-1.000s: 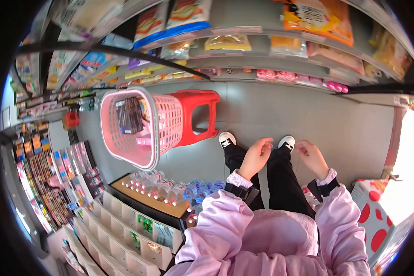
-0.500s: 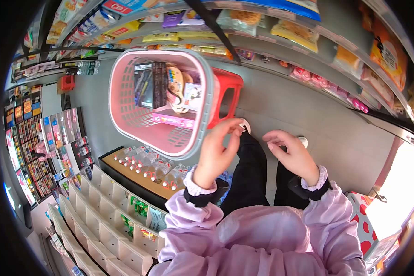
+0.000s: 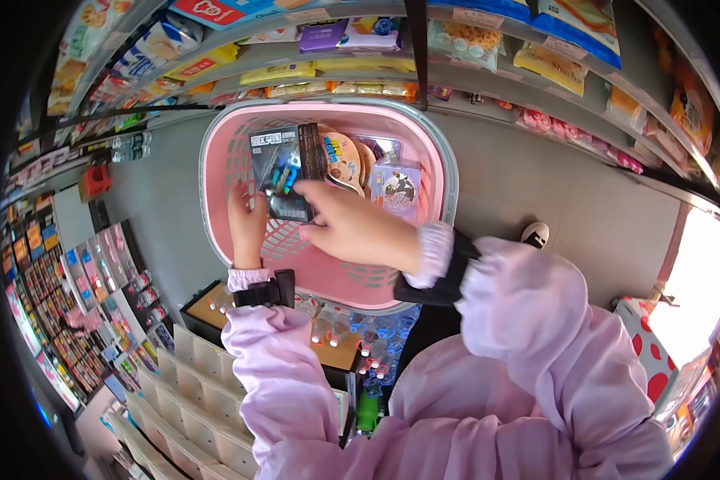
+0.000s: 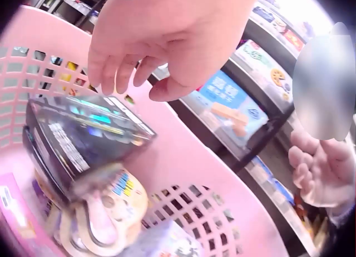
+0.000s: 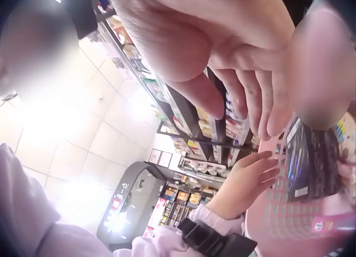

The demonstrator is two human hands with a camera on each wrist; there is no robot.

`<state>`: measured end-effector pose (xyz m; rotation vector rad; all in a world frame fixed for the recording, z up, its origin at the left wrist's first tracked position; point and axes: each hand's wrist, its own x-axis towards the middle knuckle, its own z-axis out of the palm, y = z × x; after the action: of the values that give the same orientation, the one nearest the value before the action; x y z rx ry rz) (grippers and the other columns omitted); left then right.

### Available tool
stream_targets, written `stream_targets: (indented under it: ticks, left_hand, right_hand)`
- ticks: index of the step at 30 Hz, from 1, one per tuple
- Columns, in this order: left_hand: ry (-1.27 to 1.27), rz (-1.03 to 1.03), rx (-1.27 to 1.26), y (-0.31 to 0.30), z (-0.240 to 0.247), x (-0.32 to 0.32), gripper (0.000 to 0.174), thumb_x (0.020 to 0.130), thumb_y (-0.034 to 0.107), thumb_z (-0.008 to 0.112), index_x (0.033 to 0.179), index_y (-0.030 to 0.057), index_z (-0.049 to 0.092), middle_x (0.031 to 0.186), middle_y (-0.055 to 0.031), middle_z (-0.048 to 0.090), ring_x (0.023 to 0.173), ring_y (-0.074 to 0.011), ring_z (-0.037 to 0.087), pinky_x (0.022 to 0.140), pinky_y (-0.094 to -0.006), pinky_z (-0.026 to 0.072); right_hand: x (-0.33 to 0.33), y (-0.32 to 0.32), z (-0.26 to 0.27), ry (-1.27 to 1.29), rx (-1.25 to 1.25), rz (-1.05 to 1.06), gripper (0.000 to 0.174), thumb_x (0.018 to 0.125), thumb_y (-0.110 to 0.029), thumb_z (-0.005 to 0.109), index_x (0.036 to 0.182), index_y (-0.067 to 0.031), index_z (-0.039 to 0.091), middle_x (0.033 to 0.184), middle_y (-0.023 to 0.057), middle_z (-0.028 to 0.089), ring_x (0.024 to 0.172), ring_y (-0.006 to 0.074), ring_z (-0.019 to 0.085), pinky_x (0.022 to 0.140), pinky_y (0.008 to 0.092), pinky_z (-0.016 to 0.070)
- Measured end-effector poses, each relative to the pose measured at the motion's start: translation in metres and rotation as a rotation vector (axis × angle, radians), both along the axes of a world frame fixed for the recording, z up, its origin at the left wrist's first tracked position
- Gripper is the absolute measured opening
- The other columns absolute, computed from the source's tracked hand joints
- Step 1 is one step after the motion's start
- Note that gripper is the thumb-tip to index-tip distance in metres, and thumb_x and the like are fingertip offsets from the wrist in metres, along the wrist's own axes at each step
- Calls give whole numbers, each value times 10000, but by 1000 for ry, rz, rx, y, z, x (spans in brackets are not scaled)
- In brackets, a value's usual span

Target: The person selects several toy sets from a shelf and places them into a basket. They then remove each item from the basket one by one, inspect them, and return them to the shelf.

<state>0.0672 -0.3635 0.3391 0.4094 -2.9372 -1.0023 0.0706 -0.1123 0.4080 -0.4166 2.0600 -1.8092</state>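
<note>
My left hand (image 3: 248, 228) hovers over the left side of a pink laundry-style basket (image 3: 336, 280), fingers loosely bent and holding nothing. My right hand (image 3: 356, 228) reaches across the basket, its fingers overlapping a glossy black box (image 3: 276, 160) in the head view. In the right wrist view the fingers of that hand (image 5: 245, 90) hang loose above the basket. Beside the black box lie a round-headed, cartoon-printed item (image 3: 340, 156) and a lilac box (image 3: 396, 188) with a picture. A pink box (image 4: 19, 218) leans at the basket's side in the left wrist view.
Shelves of packaged snacks (image 3: 360, 36) run along the far side. Water bottles (image 3: 328, 324) stand on a low platform below the basket, next to a white compartment rack (image 3: 192, 392). A red-dotted white box (image 3: 648, 344) sits at right. One shoe (image 3: 536, 234) shows on the grey floor.
The basket has come nearer and more central in view. Both hands have moved left from in front of the body to over it, the right hand crossing toward the black box.
</note>
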Motion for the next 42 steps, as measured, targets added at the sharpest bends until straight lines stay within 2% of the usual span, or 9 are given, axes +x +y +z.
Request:
stream_targets:
  ticks: [3,7,12,14,19,24,28,38,42]
  left_hand:
    - [-135,28,25,-23,-22,-19,540,787,181,574,1229,-66,386,1059,-207,542,930,-279,557,792,-333,442]
    - [-276,51,207,-29,-43,-33,409,807,214,534,1097,-70,480,963,-180,577,852,-259,563,739,-329,435]
    - [-243,22,173,-16,-32,-32,319,834,252,471,911,-50,537,835,-138,590,743,-210,538,650,-337,412]
    - [-257,117,185,2,-9,-29,315,844,226,470,987,-49,527,852,-127,579,779,-183,542,678,-288,420]
    - [-122,283,617,-10,16,1,252,873,226,439,937,11,553,794,-38,549,695,-110,503,607,-244,406]
    - [-160,442,886,25,79,44,225,894,205,464,1027,24,478,865,-25,548,763,-104,536,643,-249,440]
    - [-135,232,1031,32,90,84,154,882,118,490,1005,26,489,921,-56,574,812,-144,559,733,-309,460]
    - [-173,-6,897,169,132,93,369,850,192,574,1089,-57,446,971,-73,573,838,-122,561,735,-257,454]
    - [-273,-112,857,247,128,97,377,843,250,586,1063,-39,484,890,-37,579,736,-74,538,634,-188,422]
  right_hand:
    - [-24,-52,-33,-158,162,10,474,723,-148,580,1040,138,373,929,322,536,868,394,572,743,391,460]
    - [-46,-76,-63,-530,202,-8,523,702,-102,535,1083,167,300,1008,374,497,973,450,522,837,421,438]
    - [-43,-77,-72,-528,174,13,526,701,-113,534,1085,167,307,918,362,530,891,426,561,778,427,451]
    - [-38,-79,-67,-480,177,-3,442,703,-108,531,1031,131,357,831,320,560,807,423,575,708,430,456]
    - [-22,-78,-37,-225,202,-49,562,759,-178,552,1173,108,300,1034,321,462,829,427,559,732,449,463]
    - [-5,-41,0,-61,187,-61,493,729,-104,601,1133,40,357,979,243,477,780,401,563,671,438,472]
    - [9,-4,19,-58,137,-24,535,725,-60,590,1190,43,345,1007,238,447,818,381,544,680,418,465]
    - [51,153,45,-46,-112,-161,588,699,-53,632,1225,-18,372,1099,205,467,968,360,513,794,397,434]
    - [78,237,35,-142,-179,-244,588,718,-143,676,1222,-28,396,1084,179,485,941,270,547,797,344,448]
